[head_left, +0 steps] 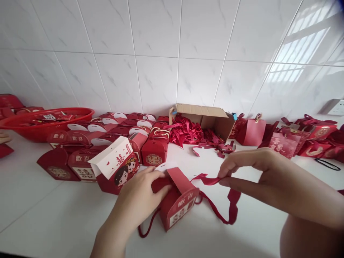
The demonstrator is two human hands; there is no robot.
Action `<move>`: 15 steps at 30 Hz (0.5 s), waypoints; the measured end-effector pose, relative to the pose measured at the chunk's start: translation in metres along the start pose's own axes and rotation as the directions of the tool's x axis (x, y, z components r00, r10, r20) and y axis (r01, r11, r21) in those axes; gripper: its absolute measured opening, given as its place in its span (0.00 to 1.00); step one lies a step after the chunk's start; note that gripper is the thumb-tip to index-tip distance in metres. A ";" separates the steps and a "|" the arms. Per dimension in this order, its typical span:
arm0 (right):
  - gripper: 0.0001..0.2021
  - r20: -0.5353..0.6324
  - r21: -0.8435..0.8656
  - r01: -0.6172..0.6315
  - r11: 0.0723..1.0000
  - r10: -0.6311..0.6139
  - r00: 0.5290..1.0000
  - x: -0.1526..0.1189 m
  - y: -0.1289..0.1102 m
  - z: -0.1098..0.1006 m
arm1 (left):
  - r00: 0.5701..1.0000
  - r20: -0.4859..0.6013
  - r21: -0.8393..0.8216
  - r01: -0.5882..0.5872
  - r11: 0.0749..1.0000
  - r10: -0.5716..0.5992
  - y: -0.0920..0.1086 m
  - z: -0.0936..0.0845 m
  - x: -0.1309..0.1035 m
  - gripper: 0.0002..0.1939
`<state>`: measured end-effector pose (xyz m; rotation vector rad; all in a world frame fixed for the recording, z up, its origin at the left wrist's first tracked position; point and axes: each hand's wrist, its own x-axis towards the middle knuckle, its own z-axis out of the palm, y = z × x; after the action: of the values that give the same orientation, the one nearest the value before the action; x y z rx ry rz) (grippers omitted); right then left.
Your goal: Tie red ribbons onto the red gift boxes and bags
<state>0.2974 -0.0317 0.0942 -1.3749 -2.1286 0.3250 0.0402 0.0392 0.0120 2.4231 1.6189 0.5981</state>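
Observation:
A red gift box (178,206) with white panels and Chinese characters stands near the front, its top flaps partly raised. My left hand (146,191) holds its left side, thumb and fingers over the upper edge. A dark red cord (147,229) hangs out at the box's lower left. Right of the box, my right hand (228,172) pinches one end of a red ribbon (232,206) between thumb and index finger; the ribbon loops down to the table and runs back to the box's right side.
Rows of red boxes (57,163) stand at the left, one with cartoon figures (116,166) nearest. Behind are a red basin (40,132) and a cardboard box (204,110) spilling ribbons (185,130). Red bags (255,132) stand right. Another person's hand (4,137) shows far left.

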 end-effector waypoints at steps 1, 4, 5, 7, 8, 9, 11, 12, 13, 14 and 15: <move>0.07 0.016 -0.005 -0.002 1.000 0.002 1.000 0.000 0.000 0.001 | 0.999 -0.016 0.026 0.036 0.999 -0.036 0.001 0.000 0.001 0.14; 0.06 0.065 -0.042 -0.036 0.998 0.039 0.997 0.002 0.001 0.006 | 0.991 -0.115 0.066 0.081 0.995 -0.073 0.001 0.001 0.003 0.15; 0.06 0.078 -0.066 -0.049 0.997 0.054 0.995 0.004 0.002 0.008 | 0.987 -0.155 0.049 0.046 0.998 -0.038 -0.001 0.002 0.004 0.14; 0.06 0.100 -0.114 -0.058 0.992 0.069 0.993 0.007 0.003 0.012 | 0.975 -0.212 -0.001 -0.065 0.998 0.064 -0.003 0.005 0.005 0.14; 0.06 0.110 -0.131 -0.057 0.990 0.072 0.991 0.009 0.003 0.015 | 0.970 -0.214 -0.024 -0.123 0.992 0.115 -0.004 0.006 0.005 0.14; 0.06 0.121 -0.141 -0.056 0.988 0.073 0.990 0.011 0.002 0.018 | 0.967 -0.199 -0.042 -0.169 0.985 0.157 -0.005 0.007 0.006 0.14; 0.07 0.146 -0.144 -0.059 0.988 0.080 0.986 0.014 0.001 0.023 | 0.971 -0.147 -0.070 -0.201 0.977 0.189 -0.006 0.009 0.006 0.14; 0.07 0.157 -0.139 -0.064 0.988 0.086 0.984 0.015 0.000 0.026 | 0.975 -0.124 -0.082 -0.194 0.978 0.183 -0.006 0.010 0.006 0.14; 0.07 0.166 -0.130 -0.069 0.989 0.090 0.982 0.016 -0.001 0.029 | 0.979 -0.109 -0.093 -0.181 0.979 0.171 -0.005 0.010 0.006 0.14; 0.07 0.172 -0.119 -0.073 0.990 0.093 0.981 0.017 -0.001 0.031 | 0.983 -0.102 -0.101 -0.162 0.982 0.152 -0.005 0.010 0.006 0.14; 0.08 0.170 -0.107 -0.076 0.991 0.094 0.981 0.018 -0.002 0.033 | 0.986 -0.098 -0.107 -0.142 0.984 0.132 -0.005 0.010 0.005 0.14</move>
<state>0.2714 -0.0129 0.0747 -1.5485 -2.2583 0.3907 0.0420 0.0470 0.0025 2.4697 1.4148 0.8103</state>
